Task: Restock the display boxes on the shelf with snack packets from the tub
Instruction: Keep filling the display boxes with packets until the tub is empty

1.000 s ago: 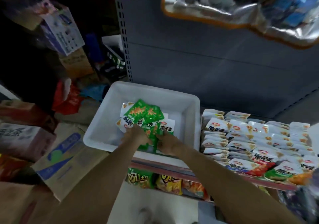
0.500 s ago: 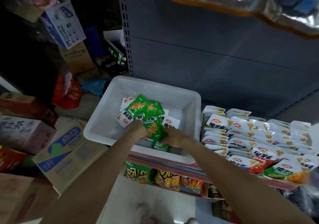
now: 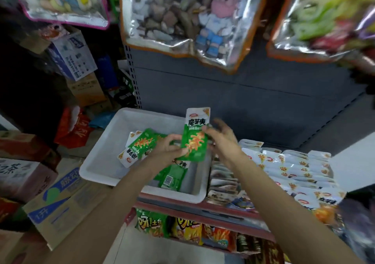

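Left hand (image 3: 168, 148) pinching green packet (image 3: 195, 139), now lifted upright above tub (image 3: 113, 141); right hand (image 3: 221, 139) released, fingers spread at 3 o'clock. Pick done a second on; display boxes (image 3: 284, 168) next, further toward 3.

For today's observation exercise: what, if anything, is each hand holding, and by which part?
The left hand pinches the green snack packet at its lower left edge. The right hand, fingers spread, only touches its right edge.

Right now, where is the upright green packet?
In the head view it is centre frame: the green packet is held upright above the white tub, pinched at its lower edge by the left hand, with the right hand beside it.
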### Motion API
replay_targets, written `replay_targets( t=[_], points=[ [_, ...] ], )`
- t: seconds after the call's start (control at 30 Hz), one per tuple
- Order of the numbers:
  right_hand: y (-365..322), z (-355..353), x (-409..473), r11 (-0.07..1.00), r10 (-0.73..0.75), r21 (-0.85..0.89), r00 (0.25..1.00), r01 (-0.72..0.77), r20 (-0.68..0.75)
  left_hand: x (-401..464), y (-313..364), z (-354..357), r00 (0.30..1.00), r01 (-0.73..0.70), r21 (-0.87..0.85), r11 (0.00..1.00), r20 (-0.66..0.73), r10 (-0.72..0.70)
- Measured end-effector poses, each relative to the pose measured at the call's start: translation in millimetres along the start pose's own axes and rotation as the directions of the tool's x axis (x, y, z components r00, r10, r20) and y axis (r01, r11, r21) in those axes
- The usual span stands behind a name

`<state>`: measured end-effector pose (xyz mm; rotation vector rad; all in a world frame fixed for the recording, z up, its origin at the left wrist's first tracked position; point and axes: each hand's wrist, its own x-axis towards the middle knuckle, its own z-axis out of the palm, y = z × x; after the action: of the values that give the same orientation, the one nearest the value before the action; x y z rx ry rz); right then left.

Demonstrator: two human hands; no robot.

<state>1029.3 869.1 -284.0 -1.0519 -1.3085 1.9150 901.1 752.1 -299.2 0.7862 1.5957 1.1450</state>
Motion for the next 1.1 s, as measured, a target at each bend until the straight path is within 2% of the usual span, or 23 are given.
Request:
replay_targets(
  t=[0.07,0.23,0.3,0.4,0.43,0.5,0.57,0.67,0.73,0.87,1.03,1.1],
  points=[
    [-14,-29,-8,0.989,-0.106,-0.107,0.994,0.103,-0.026,5,12,25,0.994,-0.102,0.078,0.992,0.048,0.098],
    [-39,-115,-37,0.988,-0.125,-0.112,0.977,0.106,-0.173,34,26,109,0.957,-0.291,0.301,0.908,0.109,0.27],
    [-46,-149,-46,0.988,-0.149,-0.084,0.954,0.131,-0.259,43,28,145,0.922,-0.382,0.428,0.819,0.111,0.372],
    [-55,-200,-56,0.979,-0.2,-0.101,0.905,0.174,-0.376,44,37,192,0.852,-0.48,0.617,0.624,0.156,0.5],
    [-58,-215,-58,0.976,-0.218,-0.108,0.887,0.19,-0.406,42,40,205,0.846,-0.503,0.631,0.59,0.22,0.486],
    [-61,-241,-61,0.972,-0.234,-0.092,0.866,0.216,-0.443,38,43,230,0.839,-0.545,0.632,0.552,0.401,0.368],
    [-62,-262,-63,0.971,-0.236,-0.072,0.852,0.23,-0.467,37,42,252,0.825,-0.561,0.705,0.433,0.518,0.225],
    [-58,-289,-62,0.971,-0.237,-0.095,0.836,0.219,-0.495,44,33,275,0.821,-0.563,0.798,0.214,0.569,0.043],
    [-54,-301,-60,0.968,-0.252,-0.127,0.831,0.218,-0.495,48,27,285,0.827,-0.551,0.824,0.132,0.56,-0.044],
    [-52,-311,-56,0.962,-0.271,-0.161,0.853,0.222,-0.447,53,25,295,0.852,-0.519,0.851,0.075,0.523,-0.041],
    [-47,-312,-47,0.968,-0.244,-0.145,0.9,0.204,-0.361,56,24,301,0.877,-0.481,0.874,0.068,0.48,0.035],
    [-45,-312,-46,0.967,-0.239,-0.165,0.916,0.195,-0.323,55,23,301,0.878,-0.479,0.873,0.098,0.474,0.071]
  ],
)
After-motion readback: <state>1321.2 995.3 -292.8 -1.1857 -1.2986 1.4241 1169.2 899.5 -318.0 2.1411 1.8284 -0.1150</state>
